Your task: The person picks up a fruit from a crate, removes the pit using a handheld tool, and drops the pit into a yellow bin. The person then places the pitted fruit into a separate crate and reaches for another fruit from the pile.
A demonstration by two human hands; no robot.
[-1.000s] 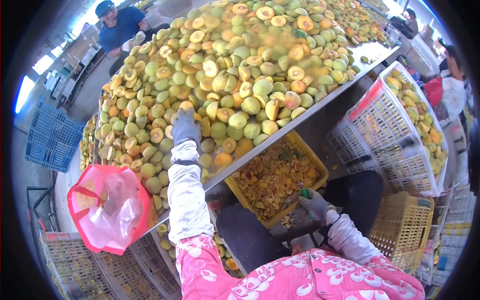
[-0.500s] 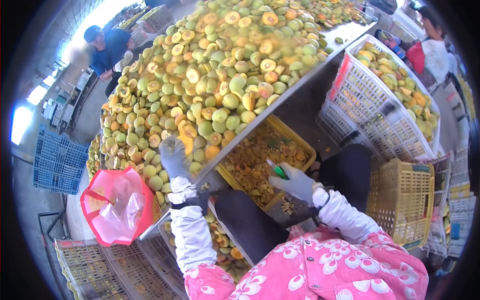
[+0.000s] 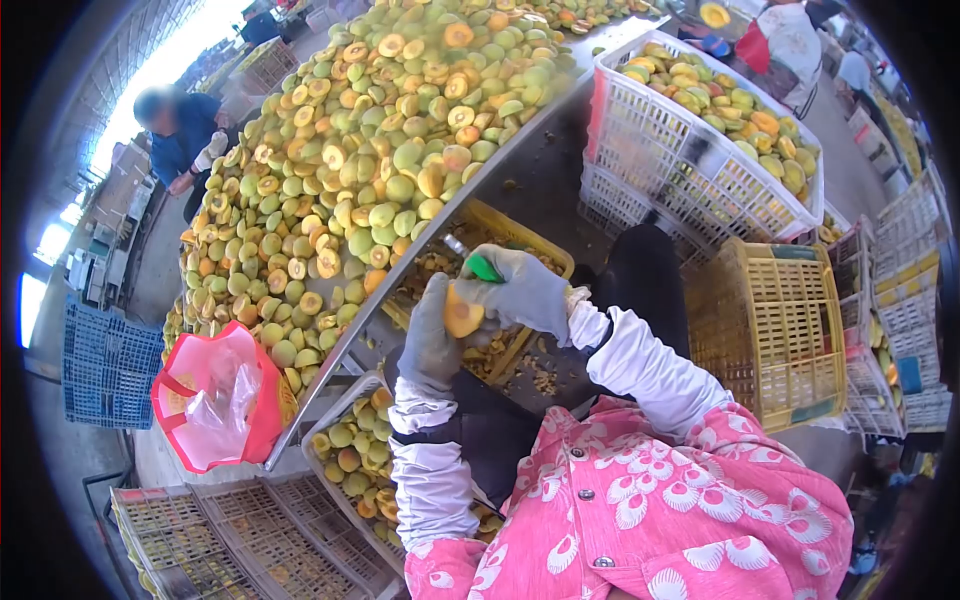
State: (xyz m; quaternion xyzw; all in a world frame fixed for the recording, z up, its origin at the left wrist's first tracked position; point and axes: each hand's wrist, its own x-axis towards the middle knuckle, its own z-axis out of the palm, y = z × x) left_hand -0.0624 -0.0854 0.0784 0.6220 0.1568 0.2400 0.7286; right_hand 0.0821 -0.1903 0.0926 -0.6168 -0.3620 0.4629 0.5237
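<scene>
My left hand [image 3: 426, 338], in a grey glove, is closed on a cut apricot half [image 3: 463, 314] with its orange inside showing. Close beside it, my gloved right hand [image 3: 528, 288] grips a small knife by its green handle [image 3: 485, 268]; the short metal blade points up and left, away from the fruit. Both hands are over a yellow crate [image 3: 520, 232] with orange-brown scraps in it. A large heap of green and yellow apricot halves [image 3: 330, 200] covers the metal-edged table ahead of me.
A white crate of apricots [image 3: 690, 150] stands at the right, near an upright yellow crate [image 3: 790, 330]. Left are a pink bag [image 3: 215, 415] and blue crates [image 3: 110, 365]. A box of fruit [image 3: 350, 460] sits by my left arm. A person [image 3: 185, 135] stands beyond the heap.
My left hand has come back from the heap, now with an apricot half in it. My right hand has moved up and left with the knife to meet it. The view has shifted.
</scene>
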